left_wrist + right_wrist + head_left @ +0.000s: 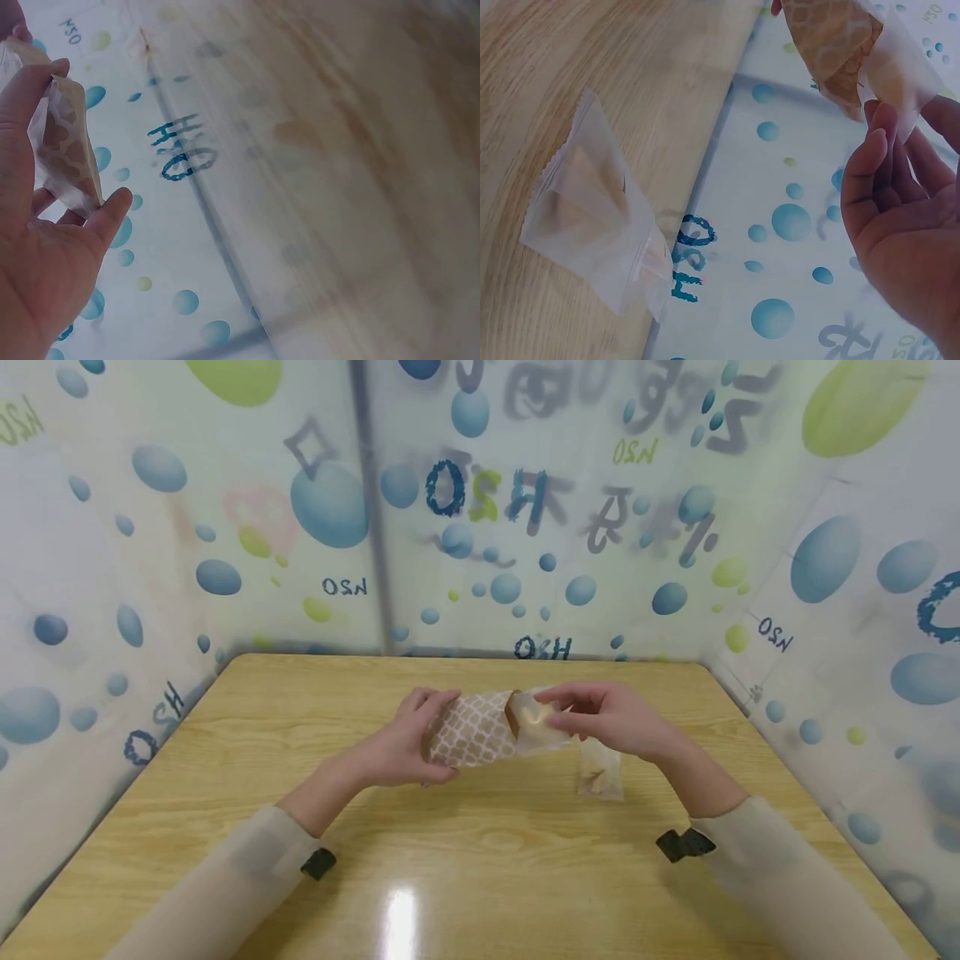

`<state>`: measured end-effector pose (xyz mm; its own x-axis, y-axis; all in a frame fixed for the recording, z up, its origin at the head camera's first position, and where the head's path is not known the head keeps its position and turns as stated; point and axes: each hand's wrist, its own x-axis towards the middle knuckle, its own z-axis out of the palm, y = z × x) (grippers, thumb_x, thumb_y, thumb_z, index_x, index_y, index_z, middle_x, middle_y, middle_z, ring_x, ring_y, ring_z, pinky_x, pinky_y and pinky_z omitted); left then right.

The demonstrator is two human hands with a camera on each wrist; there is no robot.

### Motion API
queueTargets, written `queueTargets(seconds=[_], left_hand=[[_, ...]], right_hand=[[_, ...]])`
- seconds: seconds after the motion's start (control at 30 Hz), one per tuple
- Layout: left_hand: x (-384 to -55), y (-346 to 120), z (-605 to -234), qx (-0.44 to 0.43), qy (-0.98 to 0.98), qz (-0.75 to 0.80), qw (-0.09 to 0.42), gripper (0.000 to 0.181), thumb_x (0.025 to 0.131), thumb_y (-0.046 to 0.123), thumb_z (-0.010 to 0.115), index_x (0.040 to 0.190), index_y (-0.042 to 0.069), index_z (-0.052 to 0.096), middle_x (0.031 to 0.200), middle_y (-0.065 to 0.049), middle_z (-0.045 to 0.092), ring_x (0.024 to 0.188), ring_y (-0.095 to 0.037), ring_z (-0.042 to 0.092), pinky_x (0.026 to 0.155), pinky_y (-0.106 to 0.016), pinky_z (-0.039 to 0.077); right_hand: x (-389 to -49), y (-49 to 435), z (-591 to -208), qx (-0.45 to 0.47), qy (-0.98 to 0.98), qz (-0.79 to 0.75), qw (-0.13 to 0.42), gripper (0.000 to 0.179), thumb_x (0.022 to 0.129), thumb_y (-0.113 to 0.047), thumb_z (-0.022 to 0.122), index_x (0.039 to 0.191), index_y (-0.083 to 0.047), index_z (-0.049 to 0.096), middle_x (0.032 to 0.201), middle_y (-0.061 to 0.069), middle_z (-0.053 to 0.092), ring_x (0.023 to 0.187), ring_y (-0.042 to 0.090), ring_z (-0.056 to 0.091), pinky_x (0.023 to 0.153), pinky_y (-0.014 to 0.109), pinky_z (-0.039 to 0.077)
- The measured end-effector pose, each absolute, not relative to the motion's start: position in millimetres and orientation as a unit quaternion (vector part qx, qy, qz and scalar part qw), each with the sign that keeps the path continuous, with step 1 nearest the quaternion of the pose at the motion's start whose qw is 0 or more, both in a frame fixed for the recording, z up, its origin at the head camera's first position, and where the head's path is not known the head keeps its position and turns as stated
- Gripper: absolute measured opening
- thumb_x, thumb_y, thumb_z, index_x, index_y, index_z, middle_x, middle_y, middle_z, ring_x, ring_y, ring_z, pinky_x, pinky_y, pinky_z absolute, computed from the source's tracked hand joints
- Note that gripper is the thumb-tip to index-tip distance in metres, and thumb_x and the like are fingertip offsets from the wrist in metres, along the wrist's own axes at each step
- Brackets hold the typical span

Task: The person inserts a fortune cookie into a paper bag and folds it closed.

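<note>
My left hand (405, 743) grips a brown paper bag (474, 731) with a white lattice pattern, thumb on the near side and fingers on the far side. The bag lies sideways above the table, its mouth towards the right. At that mouth my right hand (617, 720) pinches a translucent packet (534, 735) with a pale, cookie-like piece inside. Whether the packet's left end is inside the bag, I cannot tell. Below the right hand a similar packet (592, 202) with a folded tan piece lies on the table. Another packet edge seems to overlap it in the right wrist view.
The light wooden table (495, 877) reaches back to a pale curtain (480, 568) printed with blue and green drops, which also closes off both sides. Dark straps (686, 843) sit at both sleeve cuffs.
</note>
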<state>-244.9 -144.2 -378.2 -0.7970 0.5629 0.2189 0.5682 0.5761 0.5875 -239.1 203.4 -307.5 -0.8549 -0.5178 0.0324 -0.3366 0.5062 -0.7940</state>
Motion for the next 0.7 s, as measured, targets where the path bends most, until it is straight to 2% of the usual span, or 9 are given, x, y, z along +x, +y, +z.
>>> queueTargets(seconds=[0.23, 0.5, 0.7], left_hand=[[-245.0, -144.5, -380.0, -0.325, -0.881, -0.343, -0.008, 0.114, 0.069, 0.03, 0.093, 0.16, 0.026, 0.025, 0.143, -0.007, 0.032, 0.13, -0.023, 0.039, 0.11, -0.048, 0.044], [-244.9, -142.3, -379.1, -0.327, -0.875, -0.356, -0.01, 0.11, 0.071, 0.032, 0.092, 0.159, 0.027, 0.025, 0.142, -0.009, 0.032, 0.129, -0.024, 0.038, 0.108, -0.05, 0.044], [-243.6, -140.9, -379.0, -0.33, -0.874, -0.356, -0.003, 0.108, 0.072, 0.032, 0.092, 0.158, 0.027, 0.026, 0.142, -0.01, 0.032, 0.129, -0.025, 0.039, 0.107, -0.052, 0.044]], right_hand=[[-243.0, 200.8, -306.9, -0.245, 0.868, -0.421, 0.097, 0.035, 0.097, -0.042, 0.068, 0.132, -0.037, 0.066, 0.109, 0.002, 0.068, 0.083, 0.038, 0.06, 0.069, 0.034, 0.055], [-244.2, 194.5, -314.4, -0.268, 0.873, -0.402, 0.06, 0.034, 0.095, -0.04, 0.072, 0.128, -0.035, 0.069, 0.107, -0.002, 0.068, 0.073, 0.023, 0.06, 0.062, 0.031, 0.052], [-243.5, 189.6, -319.7, -0.284, 0.869, -0.403, 0.052, 0.036, 0.095, -0.037, 0.072, 0.131, -0.031, 0.068, 0.104, 0.0, 0.068, 0.07, 0.023, 0.058, 0.062, 0.031, 0.051]])
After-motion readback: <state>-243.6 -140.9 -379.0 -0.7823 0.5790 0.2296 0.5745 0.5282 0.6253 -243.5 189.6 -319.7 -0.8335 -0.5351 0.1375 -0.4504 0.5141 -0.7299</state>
